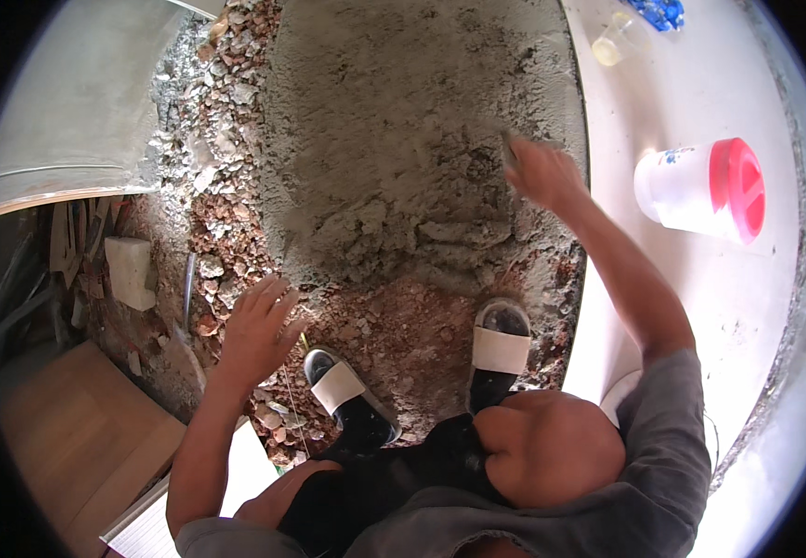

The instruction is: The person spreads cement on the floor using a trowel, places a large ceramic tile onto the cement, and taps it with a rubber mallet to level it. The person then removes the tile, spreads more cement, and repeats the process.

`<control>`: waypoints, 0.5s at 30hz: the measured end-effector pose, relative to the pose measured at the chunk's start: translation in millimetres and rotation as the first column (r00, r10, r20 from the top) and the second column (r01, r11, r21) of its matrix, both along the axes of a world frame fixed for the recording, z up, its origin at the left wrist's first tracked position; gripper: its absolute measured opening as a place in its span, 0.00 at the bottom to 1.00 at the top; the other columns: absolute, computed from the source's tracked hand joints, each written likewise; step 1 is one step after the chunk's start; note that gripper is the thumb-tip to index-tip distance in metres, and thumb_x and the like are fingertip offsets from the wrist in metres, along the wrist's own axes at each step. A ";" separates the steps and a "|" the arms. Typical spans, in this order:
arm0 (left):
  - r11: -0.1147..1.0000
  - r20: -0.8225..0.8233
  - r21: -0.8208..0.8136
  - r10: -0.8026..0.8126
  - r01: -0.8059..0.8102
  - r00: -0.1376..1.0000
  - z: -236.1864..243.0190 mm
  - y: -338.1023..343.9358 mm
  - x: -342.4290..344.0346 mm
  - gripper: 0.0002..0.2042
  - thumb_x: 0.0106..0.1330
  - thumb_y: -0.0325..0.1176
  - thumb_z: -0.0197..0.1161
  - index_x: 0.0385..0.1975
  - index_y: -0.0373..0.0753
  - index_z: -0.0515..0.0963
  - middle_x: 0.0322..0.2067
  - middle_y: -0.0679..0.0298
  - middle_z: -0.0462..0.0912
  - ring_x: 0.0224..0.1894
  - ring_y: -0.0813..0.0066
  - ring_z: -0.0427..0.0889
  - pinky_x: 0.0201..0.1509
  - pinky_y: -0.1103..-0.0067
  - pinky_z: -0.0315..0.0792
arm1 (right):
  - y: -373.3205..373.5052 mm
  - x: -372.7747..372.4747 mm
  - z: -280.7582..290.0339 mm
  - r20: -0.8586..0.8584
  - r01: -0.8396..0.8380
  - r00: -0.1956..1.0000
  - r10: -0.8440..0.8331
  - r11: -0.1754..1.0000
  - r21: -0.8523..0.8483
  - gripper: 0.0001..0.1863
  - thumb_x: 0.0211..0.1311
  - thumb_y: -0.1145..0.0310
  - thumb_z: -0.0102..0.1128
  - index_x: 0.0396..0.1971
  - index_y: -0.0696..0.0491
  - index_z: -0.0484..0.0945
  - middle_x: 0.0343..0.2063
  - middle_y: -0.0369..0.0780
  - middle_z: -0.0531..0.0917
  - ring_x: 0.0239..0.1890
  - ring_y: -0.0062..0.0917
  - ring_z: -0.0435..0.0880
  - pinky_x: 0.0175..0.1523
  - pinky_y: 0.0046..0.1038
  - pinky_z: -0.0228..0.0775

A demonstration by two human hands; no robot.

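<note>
My right hand (542,172), slightly blurred, grips a narrow greyish tool (508,149), seemingly a trowel seen edge-on, over the right part of a bed of wet grey mortar (403,130). The mortar is fairly flat at the top and lumpy nearer me. My left hand (259,325) is open, fingers apart, above reddish broken rubble (366,321) at the mortar's near left corner. My feet in slide sandals (501,349) rest on the rubble below the mortar.
A pink-lidded white bucket (682,186) lies sideways on the white ledge (719,307), with a clear cup (617,42) and blue crumpled item (659,11) beyond. Left are a loose rubble strip (222,112), grey slab (68,102), pale block (129,270) and wooden boards (78,428).
</note>
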State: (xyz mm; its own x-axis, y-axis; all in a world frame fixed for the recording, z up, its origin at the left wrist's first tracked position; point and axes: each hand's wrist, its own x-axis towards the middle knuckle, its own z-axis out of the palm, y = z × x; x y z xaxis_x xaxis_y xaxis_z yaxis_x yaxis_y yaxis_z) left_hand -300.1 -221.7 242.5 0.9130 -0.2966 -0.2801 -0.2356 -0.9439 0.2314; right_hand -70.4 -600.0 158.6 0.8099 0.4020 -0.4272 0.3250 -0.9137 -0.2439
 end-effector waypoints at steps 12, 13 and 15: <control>0.956 0.022 0.120 0.266 -0.267 0.964 -19.2 74.0 -72.5 0.19 0.67 0.43 0.56 0.51 0.37 0.73 0.54 0.50 0.72 0.60 0.52 0.68 0.63 0.61 0.61 | 3.0 -67.6 -35.0 -0.097 -0.362 0.931 0.351 0.923 -0.129 0.11 0.63 0.66 0.51 0.41 0.56 0.69 0.26 0.42 0.80 0.24 0.28 0.81 0.26 0.31 0.76; 0.955 0.018 0.125 0.270 -0.270 0.963 -23.5 79.2 -77.3 0.19 0.68 0.45 0.55 0.51 0.37 0.72 0.55 0.50 0.71 0.59 0.51 0.69 0.63 0.60 0.61 | -1.8 -69.2 -32.6 -0.141 -0.363 0.929 0.342 0.918 -0.160 0.11 0.63 0.66 0.51 0.41 0.56 0.69 0.26 0.42 0.80 0.24 0.28 0.81 0.26 0.31 0.75; 0.947 0.053 0.113 0.297 -0.301 0.953 -29.3 88.8 -85.3 0.18 0.66 0.42 0.57 0.50 0.37 0.73 0.53 0.51 0.73 0.58 0.50 0.70 0.61 0.60 0.63 | 4.5 -53.7 -27.4 -0.186 -0.322 0.939 0.288 0.928 -0.187 0.11 0.62 0.66 0.52 0.40 0.56 0.69 0.26 0.43 0.81 0.24 0.29 0.82 0.27 0.32 0.76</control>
State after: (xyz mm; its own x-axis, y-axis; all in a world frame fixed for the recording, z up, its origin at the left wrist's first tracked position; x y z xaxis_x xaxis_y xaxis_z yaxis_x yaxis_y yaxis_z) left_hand -385.4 -132.9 213.2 0.9645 0.0250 -0.2629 0.0559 -0.9923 0.1107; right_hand -124.1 -595.5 131.2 0.5803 0.5061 -0.6381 0.5704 -0.8118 -0.1253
